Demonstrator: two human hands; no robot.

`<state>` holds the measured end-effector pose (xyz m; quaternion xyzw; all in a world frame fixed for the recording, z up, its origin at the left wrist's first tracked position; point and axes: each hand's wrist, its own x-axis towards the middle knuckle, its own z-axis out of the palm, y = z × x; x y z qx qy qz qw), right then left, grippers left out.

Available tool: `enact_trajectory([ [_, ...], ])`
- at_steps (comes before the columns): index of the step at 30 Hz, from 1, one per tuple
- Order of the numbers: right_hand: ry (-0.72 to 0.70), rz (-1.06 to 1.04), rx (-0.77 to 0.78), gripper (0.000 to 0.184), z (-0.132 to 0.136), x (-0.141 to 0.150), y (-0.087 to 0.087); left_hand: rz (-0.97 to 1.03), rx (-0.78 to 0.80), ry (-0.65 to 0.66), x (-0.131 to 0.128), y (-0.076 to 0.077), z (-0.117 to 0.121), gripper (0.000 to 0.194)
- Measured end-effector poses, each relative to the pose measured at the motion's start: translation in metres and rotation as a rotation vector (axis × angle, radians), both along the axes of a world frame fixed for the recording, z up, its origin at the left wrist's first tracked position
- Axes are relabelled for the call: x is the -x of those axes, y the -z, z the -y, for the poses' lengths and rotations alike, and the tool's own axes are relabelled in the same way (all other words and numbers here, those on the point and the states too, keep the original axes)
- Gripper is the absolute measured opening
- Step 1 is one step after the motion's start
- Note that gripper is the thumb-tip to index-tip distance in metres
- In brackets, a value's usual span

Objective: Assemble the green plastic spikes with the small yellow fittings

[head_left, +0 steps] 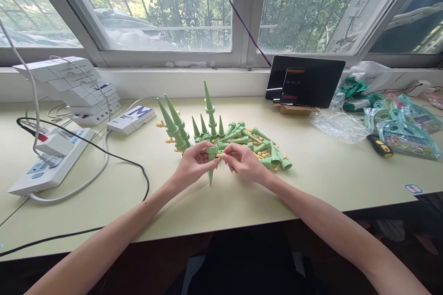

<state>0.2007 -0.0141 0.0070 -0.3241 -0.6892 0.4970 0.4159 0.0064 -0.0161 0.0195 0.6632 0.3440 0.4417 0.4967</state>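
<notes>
green: one spike (212,150) in left hand (193,164)

Stacked white boxes (78,80) and a power strip (65,161) sit at left on a pale counter (328,161) beneath windows (166,9), while a phone (293,86) reading 00:09:25 stands before a dark tablet (321,83) and a yellow-and-black handle (380,146) lies beside plastic-wrapped teal brushes (404,133) at right.

The phone (296,88) displays 00:09:25, and a white box (132,120) bears "M".
</notes>
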Motion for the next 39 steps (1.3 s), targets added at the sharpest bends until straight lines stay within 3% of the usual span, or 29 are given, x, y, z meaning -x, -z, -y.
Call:
enact_trajectory([
  [6,-0.022,0.008,-0.007,0.031,0.0001,-0.0010,-0.0019,-0.029,-0.007,-0.046,0.0006,0.0043,0.0000,0.028],
  [31,-0.097,-0.055,0.158,0.039,-0.0007,0.0000,-0.0027,-0.100,-0.087,-0.039,0.0029,0.0069,0.0011,0.028],
  [39,-0.060,-0.055,0.183,0.040,-0.0006,0.0007,-0.0021,-0.131,-0.112,-0.068,0.0018,0.0060,0.0013,0.027],
])
